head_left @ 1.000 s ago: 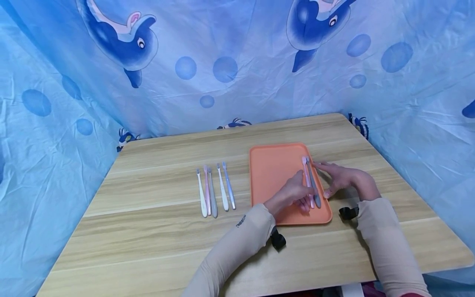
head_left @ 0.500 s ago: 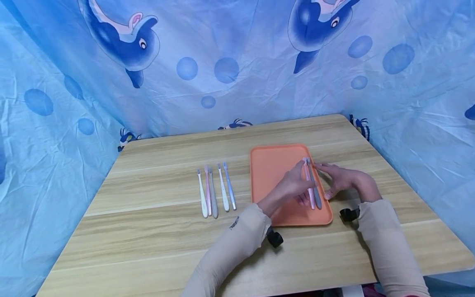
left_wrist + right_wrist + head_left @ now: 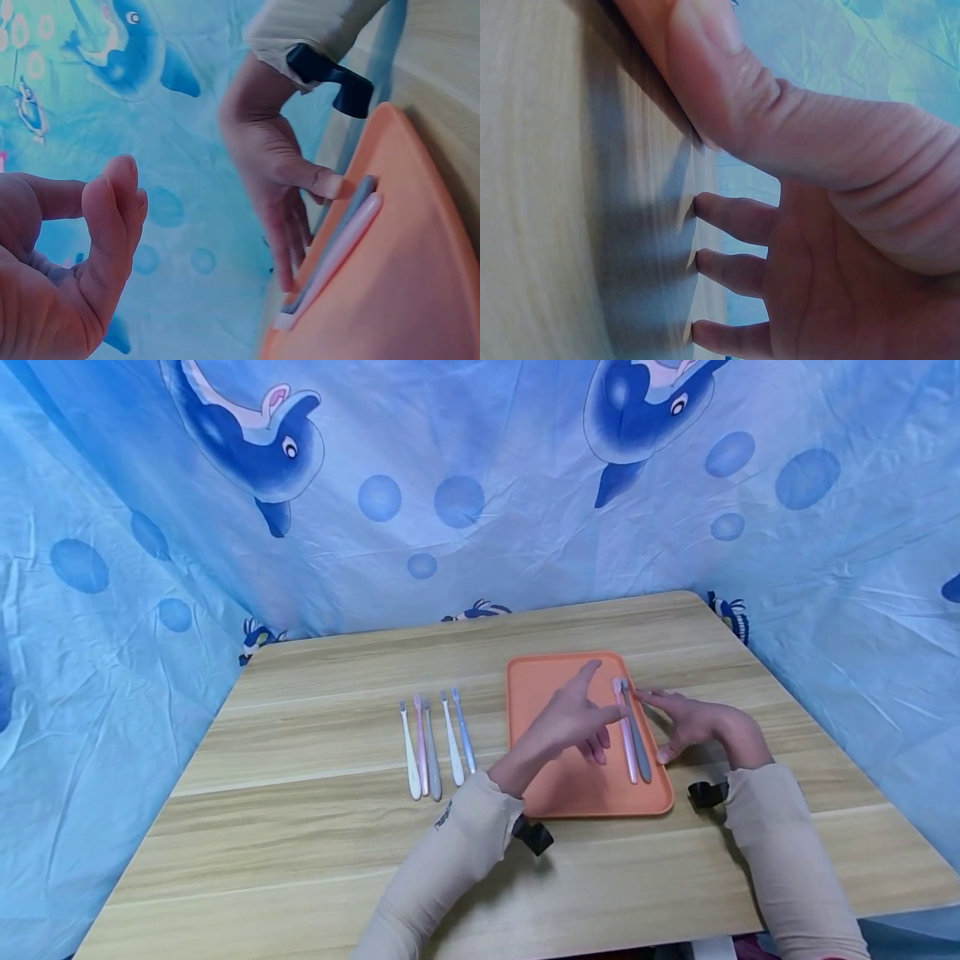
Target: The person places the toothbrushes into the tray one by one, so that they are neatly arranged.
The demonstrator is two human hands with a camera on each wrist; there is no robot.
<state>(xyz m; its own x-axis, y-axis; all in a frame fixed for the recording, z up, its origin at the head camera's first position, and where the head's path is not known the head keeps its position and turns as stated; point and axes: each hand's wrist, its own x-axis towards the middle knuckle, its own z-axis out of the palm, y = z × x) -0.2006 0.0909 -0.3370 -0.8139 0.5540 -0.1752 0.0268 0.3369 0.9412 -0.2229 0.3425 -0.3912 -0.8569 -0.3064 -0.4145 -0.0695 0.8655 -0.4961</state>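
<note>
An orange tray (image 3: 551,681) lies on the wooden table, with a pink toothbrush (image 3: 627,747) and a grey toothbrush (image 3: 639,745) side by side along its right edge. Above the tray, left of these two, hovers my left hand (image 3: 567,717); its index finger and thumb are extended, the other fingers bent, and it holds nothing. My right hand (image 3: 693,724) is at the tray's right side, thumb against the rim. In the right wrist view, other fingertips (image 3: 705,262) of that hand touch the table. The left wrist view shows the toothbrush handles beside the right thumb.
Left of the tray several toothbrushes lie roughly parallel on the table (image 3: 285,827): a white one (image 3: 412,764), a pink one (image 3: 421,752), a grey one (image 3: 432,760), another white one (image 3: 453,747) and a blue one (image 3: 464,731). A blue dolphin-print curtain (image 3: 480,452) surrounds the table.
My left hand has let go of the pink toothbrush and moved up and left, away from it. The pink and grey toothbrushes stay on the tray. My right hand has hardly moved.
</note>
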